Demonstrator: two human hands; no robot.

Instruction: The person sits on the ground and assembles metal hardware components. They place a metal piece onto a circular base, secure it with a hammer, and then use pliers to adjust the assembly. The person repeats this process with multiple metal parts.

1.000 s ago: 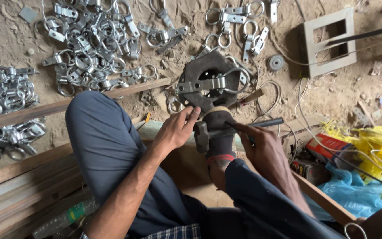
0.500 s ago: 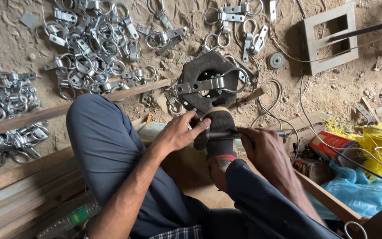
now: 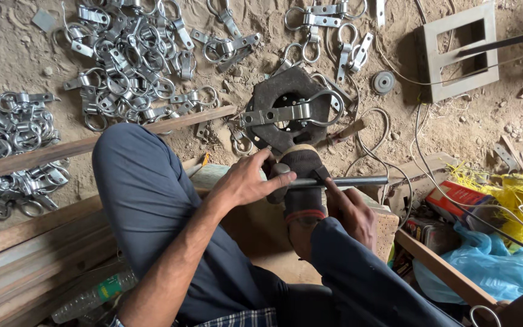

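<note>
Left hand point(image 3: 246, 181) is curled over the rounded near end of a grey metal rod point(image 3: 346, 181), fingers wrapped on it. Right hand point(image 3: 349, 209) sits just under the rod's middle, fingers pinched up onto it, thumb side hidden behind the shaft. The rod lies level between the two hands, long axis running from the left hand straight out past the right hand, free end pointing away to the right-hand side. It crosses over a dark sandal point(image 3: 301, 181) on the person's foot, which presses down between the hands; whether rod and sandal touch is hard to tell.

Just beyond the hands, a dark hexagonal block point(image 3: 273, 100) carries a silver ring clamp point(image 3: 298, 112), its strap pointing toward the left-hand side. Further out past the left hand, a heap of silver clamps point(image 3: 128, 57) crowds the sandy floor point(image 3: 394, 133). A wooden strip point(image 3: 92, 142) runs across beyond the raised knee. Beyond the right hand lies open sand with loose wire; a blue bag point(image 3: 485, 266) and yellow cord point(image 3: 522, 206) crowd the right side.
</note>
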